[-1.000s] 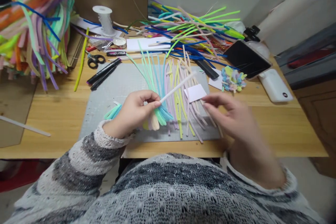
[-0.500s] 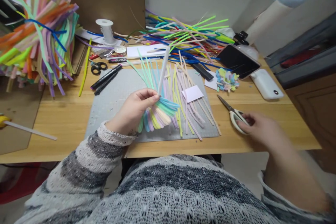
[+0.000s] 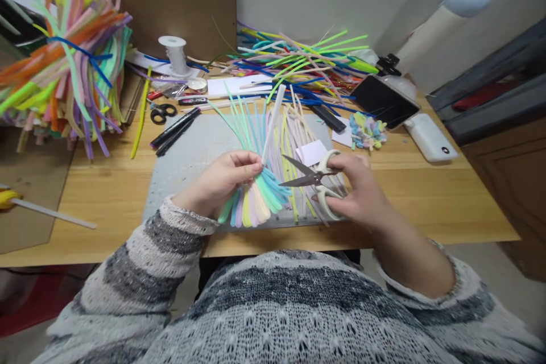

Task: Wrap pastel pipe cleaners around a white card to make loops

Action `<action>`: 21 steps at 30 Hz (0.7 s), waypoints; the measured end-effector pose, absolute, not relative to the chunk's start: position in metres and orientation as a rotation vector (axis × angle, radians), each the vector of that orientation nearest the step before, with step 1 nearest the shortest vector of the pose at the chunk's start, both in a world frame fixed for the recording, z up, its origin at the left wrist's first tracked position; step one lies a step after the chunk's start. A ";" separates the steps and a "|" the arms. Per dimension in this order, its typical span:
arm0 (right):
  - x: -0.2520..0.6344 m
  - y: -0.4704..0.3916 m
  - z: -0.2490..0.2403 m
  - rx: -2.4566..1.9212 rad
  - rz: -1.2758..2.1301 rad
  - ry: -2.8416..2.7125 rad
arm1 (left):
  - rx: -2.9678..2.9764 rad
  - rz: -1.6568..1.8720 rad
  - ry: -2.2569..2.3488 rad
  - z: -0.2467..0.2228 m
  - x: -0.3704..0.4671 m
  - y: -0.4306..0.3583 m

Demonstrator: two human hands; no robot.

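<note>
Pinched in my left hand is a fan-shaped bundle of pastel pipe cleaners, its looped ends pointing down toward me. A white stick rises from the pinch, tilted slightly right. My right hand holds white-handled scissors, fingers through the handles. Their blades are spread and point left, with the tips at the bundle's right edge; whether they touch it I cannot tell. Loose pastel pipe cleaners lie on the grey cutting mat behind the hands, with a small white card on top.
Black-handled scissors and black markers lie at the mat's left. A large pipe cleaner bundle stands far left. A phone, a white power bank and a pastel cluster are at the right. More pipe cleaners pile at the back.
My right hand has lifted the white-handled scissors from the table's right side and brought them left to the bundle, blades spread wider. The bundle in my left hand has tilted, its loops hanging lower.
</note>
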State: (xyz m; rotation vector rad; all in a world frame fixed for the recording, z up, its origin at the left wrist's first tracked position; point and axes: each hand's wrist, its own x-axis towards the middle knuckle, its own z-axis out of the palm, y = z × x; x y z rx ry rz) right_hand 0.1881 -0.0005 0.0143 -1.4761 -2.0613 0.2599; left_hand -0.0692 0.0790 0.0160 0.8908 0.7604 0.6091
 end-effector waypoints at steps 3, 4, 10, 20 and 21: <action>0.182 0.005 0.011 -1.428 0.265 -2.110 | 0.892 0.610 0.755 0.017 -0.069 0.079; 0.180 0.007 0.009 -1.433 0.275 -2.112 | 0.895 0.608 0.752 0.017 -0.069 0.079; 0.172 0.012 0.002 -1.442 0.236 -2.144 | 0.876 0.585 0.725 0.017 -0.068 0.076; 0.155 0.015 -0.002 -1.507 -0.097 -2.154 | 0.802 0.607 0.709 0.018 -0.064 0.073; 0.155 0.015 -0.002 -1.522 -0.119 -2.147 | 0.801 0.607 0.711 0.018 -0.064 0.073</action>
